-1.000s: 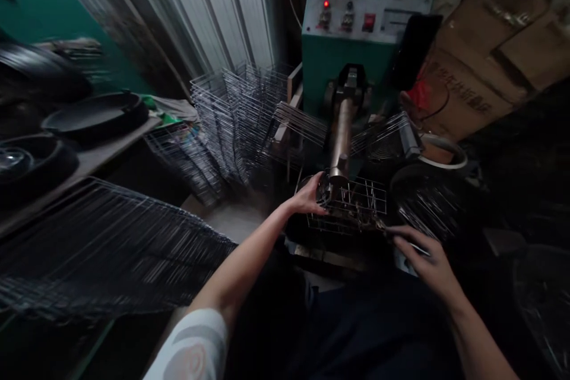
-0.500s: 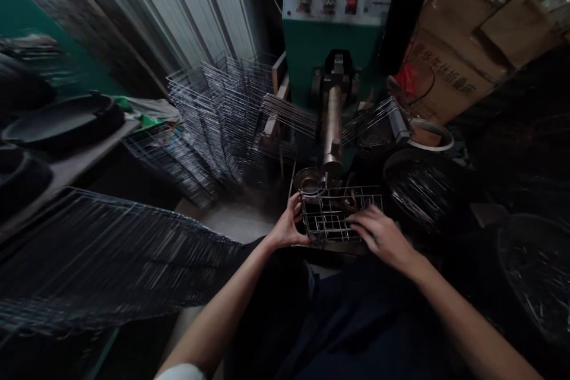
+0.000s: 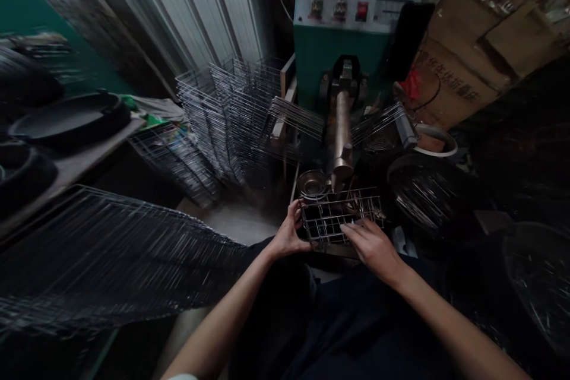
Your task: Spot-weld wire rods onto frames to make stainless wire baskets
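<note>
A small wire rack (image 3: 327, 227) with a grid of thin metal rods lies in front of me, just below the metal electrode arm (image 3: 342, 133) of a green machine (image 3: 307, 50). My left hand (image 3: 287, 236) grips the rack's left side, thumb at the near corner and fingers at the far one. Over the right part of the grid, my right hand (image 3: 374, 249) has its fingers pressed together, the tips on the rods; its thumb is hidden. A round metal dish (image 3: 312, 183) sits behind the rack's far left corner.
Stacked wire grids (image 3: 227, 113) stand to the left, with a large pile of wire panels (image 3: 120, 249) nearer me. At right are a dark basin of metal rods (image 3: 421, 196) and another dark tub (image 3: 541, 273). Cardboard boxes (image 3: 463, 65) lean behind; a dark phone-like slab (image 3: 407, 38) is beside the machine.
My right hand has moved left across the grid, uncovering the rack's right end. The left hand keeps its hold. The whole view has shifted slightly.
</note>
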`<state>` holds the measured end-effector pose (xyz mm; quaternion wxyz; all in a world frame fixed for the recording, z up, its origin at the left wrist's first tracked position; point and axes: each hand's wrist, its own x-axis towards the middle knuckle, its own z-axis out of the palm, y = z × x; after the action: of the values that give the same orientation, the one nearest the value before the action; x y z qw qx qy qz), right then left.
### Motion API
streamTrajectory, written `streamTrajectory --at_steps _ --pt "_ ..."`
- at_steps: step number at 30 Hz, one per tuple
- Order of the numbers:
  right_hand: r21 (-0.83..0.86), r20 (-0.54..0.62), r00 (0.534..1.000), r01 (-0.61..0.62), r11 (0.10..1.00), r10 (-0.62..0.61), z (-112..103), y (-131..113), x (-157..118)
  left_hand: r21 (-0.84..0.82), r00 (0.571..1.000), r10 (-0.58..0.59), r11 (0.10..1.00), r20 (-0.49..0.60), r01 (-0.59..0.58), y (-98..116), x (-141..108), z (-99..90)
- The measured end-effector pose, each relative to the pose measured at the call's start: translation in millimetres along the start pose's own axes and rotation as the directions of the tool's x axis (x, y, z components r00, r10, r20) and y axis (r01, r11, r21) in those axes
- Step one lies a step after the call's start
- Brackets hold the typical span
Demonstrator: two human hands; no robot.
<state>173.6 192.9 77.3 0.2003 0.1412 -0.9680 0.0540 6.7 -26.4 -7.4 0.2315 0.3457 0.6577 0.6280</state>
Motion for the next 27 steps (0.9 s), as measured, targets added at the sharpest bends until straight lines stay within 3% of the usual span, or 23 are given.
streamTrajectory --at_steps 18,27 --pt "0.126 -0.020 0.998 -0.061 0.990 0.064 6 9 26 -0.042 0.999 -0.003 0.999 -0.043 0.002 10 15 -11.0" --pt "0.099 -0.133 0.974 -0.172 0.980 0.184 9 16 48 -0.093 0.996 -0.071 0.994 -0.056 0.065 16 35 -19.1"
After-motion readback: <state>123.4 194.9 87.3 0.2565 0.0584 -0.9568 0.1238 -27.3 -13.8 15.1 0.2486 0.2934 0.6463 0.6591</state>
